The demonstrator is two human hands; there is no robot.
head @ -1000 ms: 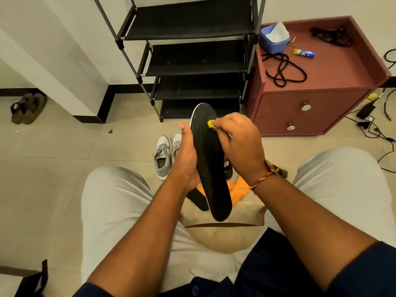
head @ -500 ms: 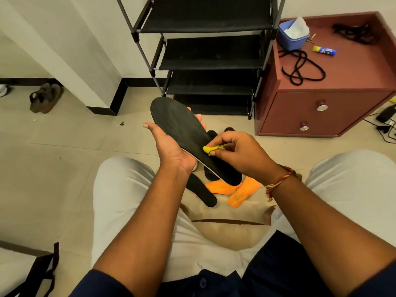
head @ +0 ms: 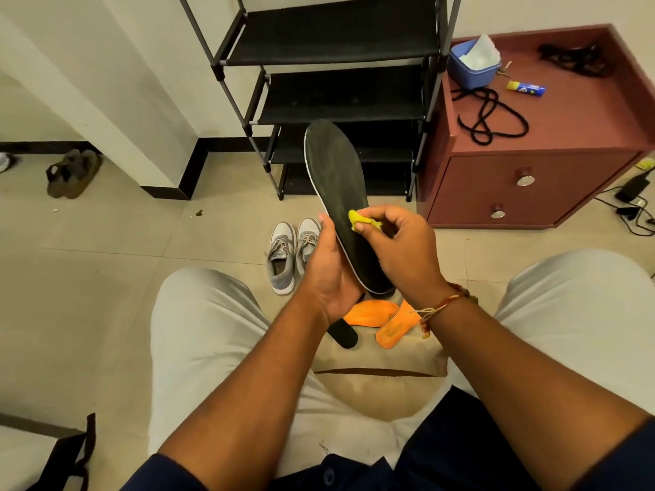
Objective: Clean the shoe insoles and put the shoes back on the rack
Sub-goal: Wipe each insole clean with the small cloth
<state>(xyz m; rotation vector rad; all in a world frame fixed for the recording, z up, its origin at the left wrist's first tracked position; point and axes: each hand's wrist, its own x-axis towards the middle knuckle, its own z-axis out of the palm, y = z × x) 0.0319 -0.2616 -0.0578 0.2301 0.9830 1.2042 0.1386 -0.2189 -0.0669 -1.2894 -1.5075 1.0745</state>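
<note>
Fingers (head: pixel 393 216) pinch yellow cloth (head: pixel 355 218) on black insole (head: pixel 333 171) — sneakers (head: pixel 290 253), orange insoles (head: pixel 368 311) below.

Black insole (head: pixel 335 193), white-edged: held tilted before the rack (head: pixel 333 47), toe toward it, heel in left hand (head: pixel 328 274). Yellow cloth (head: pixel 358 221), pinched by right hand (head: pixel 407 256), touches its middle. Grey shoes (head: pixel 283 256): paired, upright on the floor before the rack. Second black insole (head: pixel 343 333) and two orange insoles (head: pixel 368 311) lie farther from the rack.

The rack (head: pixel 333 40) stood open-fronted ahead, the cabinet (head: pixel 471 186) just beside its right; the raised black insole (head: pixel 333 178), grey sneakers (head: pixel 283 256) and orange insoles (head: pixel 368 311) lay between.
</note>
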